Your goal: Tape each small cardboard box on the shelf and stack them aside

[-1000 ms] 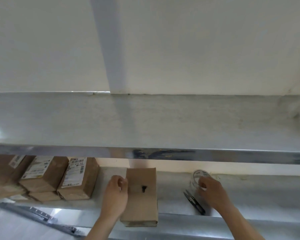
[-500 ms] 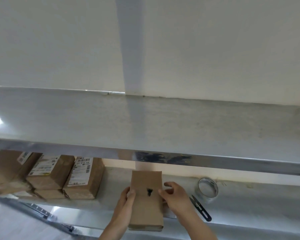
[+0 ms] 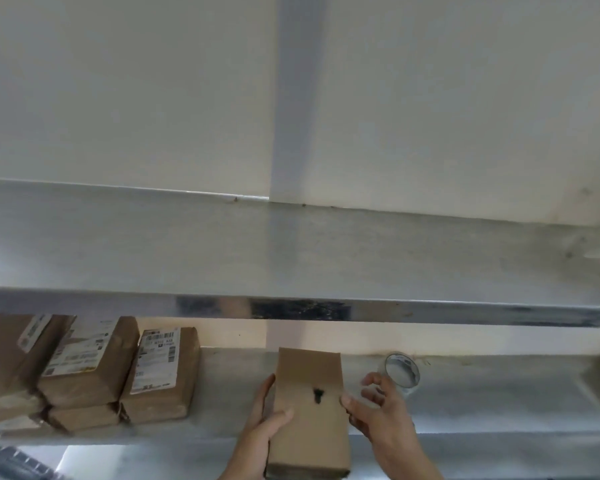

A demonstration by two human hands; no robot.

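Soft, even light fills the scene, leaving the pale wall [image 3: 118, 98] flat and slightly grey-green. A broad bluish vertical band [image 3: 295, 98] runs down the wall and carries on faintly across the upper steel shelf [image 3: 291, 258]. The front lip of that shelf shows streaky reflections and dark smears, and it casts shade over the lower shelf [image 3: 482, 393], where the back wall glows warmer. A bright patch of glare sits at the bottom left [image 3: 80, 459]. Wide-angle distortion bows the shelf edges and stretches the corners. Detail is soft overall; labels on the stacked boxes [image 3: 160, 368] are blurred and unreadable.
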